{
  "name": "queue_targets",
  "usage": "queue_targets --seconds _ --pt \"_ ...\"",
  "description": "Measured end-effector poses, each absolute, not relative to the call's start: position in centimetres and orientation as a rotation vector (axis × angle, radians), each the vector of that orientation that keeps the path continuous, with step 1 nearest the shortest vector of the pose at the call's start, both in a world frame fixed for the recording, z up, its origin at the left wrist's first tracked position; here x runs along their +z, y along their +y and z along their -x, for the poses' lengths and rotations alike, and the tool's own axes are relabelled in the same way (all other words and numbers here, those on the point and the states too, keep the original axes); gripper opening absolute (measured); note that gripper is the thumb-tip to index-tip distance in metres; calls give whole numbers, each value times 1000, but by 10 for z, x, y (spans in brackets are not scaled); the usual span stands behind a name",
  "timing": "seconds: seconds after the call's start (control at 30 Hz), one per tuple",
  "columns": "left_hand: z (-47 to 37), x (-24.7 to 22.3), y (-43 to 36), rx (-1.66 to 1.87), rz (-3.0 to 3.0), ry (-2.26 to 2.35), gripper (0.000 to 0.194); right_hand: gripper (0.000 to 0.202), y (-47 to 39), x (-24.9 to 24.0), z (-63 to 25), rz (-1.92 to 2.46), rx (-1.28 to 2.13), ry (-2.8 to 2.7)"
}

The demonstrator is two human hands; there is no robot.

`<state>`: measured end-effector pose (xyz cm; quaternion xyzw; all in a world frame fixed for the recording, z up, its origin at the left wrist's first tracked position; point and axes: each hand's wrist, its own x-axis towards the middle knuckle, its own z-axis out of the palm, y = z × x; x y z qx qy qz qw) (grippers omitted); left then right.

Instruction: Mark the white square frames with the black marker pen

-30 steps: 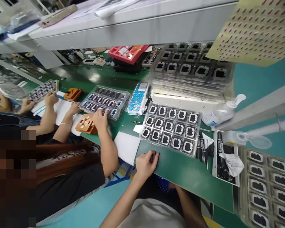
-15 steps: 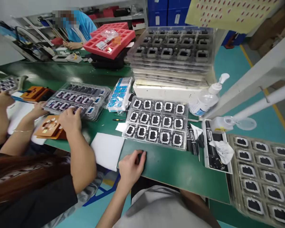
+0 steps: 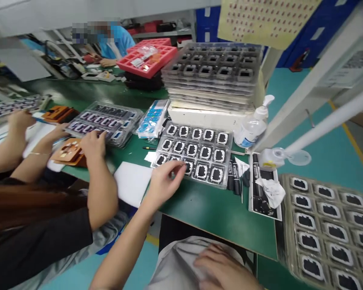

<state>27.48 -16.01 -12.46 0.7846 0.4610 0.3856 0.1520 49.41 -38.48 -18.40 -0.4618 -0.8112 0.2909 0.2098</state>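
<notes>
My left hand reaches over the front edge of a clear plastic tray. Its fingers are loosely curved, with a gap between thumb and fingers and nothing visible in it. Rows of white frames with black centres sit in the tray, and my hand covers part of the front row. One such frame lies to the right of my fingers. Low in the view, my right hand rests against my grey shirt with its fingers spread; it holds nothing that I can see.
Black markers and a white box with crumpled tissue lie right of the tray. Behind stand a pump bottle and stacked trays. Another filled tray is at right. A co-worker's arm is close on my left.
My left hand has moved from the table's front edge forward to the tray. My right hand has come into view at my shirt. The camera view has shifted slightly.
</notes>
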Motion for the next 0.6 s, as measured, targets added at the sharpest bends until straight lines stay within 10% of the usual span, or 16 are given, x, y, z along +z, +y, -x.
queue_targets --seconds 0.1,0.33,0.6 --pt "-302 -111 -103 1046 -2407 1171 18 40 -374 -153 -525 1269 968 -2129" --pt "-336 -122 -29 1117 -2461 1290 22 11 -272 -140 -555 1643 -337 -1977" --pt "-336 -138 -39 998 -2742 1206 33 7 -260 -153 -555 1773 -435 -2090"
